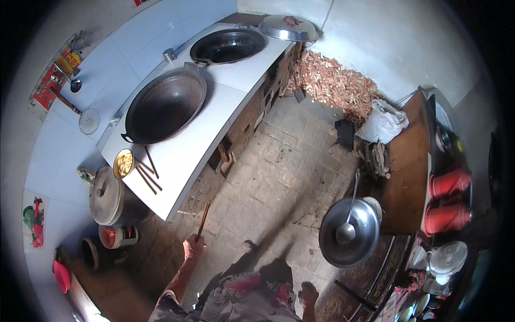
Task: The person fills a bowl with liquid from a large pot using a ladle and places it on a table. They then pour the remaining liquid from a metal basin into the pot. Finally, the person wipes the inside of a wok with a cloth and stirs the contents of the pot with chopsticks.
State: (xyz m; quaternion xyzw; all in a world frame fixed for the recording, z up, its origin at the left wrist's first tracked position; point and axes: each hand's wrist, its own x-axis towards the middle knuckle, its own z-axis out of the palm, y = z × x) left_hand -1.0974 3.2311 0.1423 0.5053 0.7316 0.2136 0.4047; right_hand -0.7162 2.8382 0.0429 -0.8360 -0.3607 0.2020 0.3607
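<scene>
My left hand [194, 246] grips thin brown sticks [204, 219] that look like chopsticks, pointing up past the corner of the white-tiled stove counter [177, 193]. My right hand [309, 297] hangs low beside my patterned clothing, partly in shadow; its fingers are hard to make out. A bowl of pale yellow pieces [124, 164] stands at the counter's near end. Several dark chopsticks [149, 180] lie beside it. Beyond them a large wok [167, 106] is set into the stove, with a second wok [227, 45] farther back.
To the right, a metal basin [336, 225] holds a long-handled ladle [346, 232]. Corncobs [332, 78] are heaped by the far wall, near a white sack [384, 120]. A lidded pot [106, 197] stands left of the counter. Red buckets [448, 219] line the right side.
</scene>
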